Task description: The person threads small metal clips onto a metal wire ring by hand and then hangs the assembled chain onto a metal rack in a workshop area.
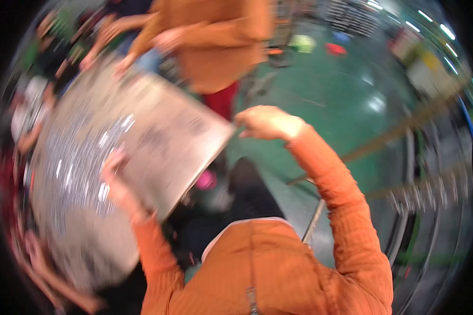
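The left hand [115, 170] is over the desk [165, 142], fingers partly bent; blur hides whether it grips anything. The right hand [268, 122] is at the desk's right corner, its fingers curled in; I cannot tell whether it holds something or touches that corner. Shiny pieces [81, 168] lie scattered over the left part of the desk, just beside the left hand and well apart from the right one. Beyond the desk stands a person in an orange top [215, 44]. Below the desk's near edge shows a pink object [206, 180]; right of the desk spreads green floor [315, 94].
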Motion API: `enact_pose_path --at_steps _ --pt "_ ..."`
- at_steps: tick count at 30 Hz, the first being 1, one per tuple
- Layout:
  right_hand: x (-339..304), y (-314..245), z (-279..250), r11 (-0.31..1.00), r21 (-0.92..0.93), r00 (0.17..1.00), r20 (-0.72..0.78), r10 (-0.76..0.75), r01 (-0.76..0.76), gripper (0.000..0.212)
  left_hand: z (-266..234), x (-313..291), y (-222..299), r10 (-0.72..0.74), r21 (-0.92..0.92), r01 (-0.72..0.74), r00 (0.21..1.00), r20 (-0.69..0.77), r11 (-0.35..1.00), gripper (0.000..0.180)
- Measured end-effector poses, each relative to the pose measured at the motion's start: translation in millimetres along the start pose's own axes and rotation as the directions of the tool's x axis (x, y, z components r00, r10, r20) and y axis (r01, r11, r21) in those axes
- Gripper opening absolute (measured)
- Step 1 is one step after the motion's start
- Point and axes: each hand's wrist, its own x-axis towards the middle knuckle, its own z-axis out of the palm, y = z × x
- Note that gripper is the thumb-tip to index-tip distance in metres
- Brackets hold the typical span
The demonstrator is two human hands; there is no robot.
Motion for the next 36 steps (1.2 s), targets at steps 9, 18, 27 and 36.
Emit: enact_pose_path --at_steps 9,18,27,36 --pt "161 -123 138 0.815 0.379 0.896 -0.255 -0.364 0.439 0.010 -121 -96 -60 -0.469 0.100 0.519 0.827 -0.310 0.849 0.042" --pt "237 -185 172 0.942 0.143 0.953 -0.060 -0.297 0.303 0.011 -123 -108 -80 -0.446 0.197 0.534 0.820 -0.360 0.822 0.032" --pt "191 -182 152 0.810 0.370 0.890 -0.225 -0.397 0.455 0.011 -192 1 -162 -0.231 0.920 0.391 0.893 -0.387 -0.030 0.044" --pt "153 -178 188 0.397 0.912 0.956 0.015 -0.294 0.107 0.015 -163 -24 -114 -0.455 0.893 0.242 0.889 -0.047 0.380 0.029"
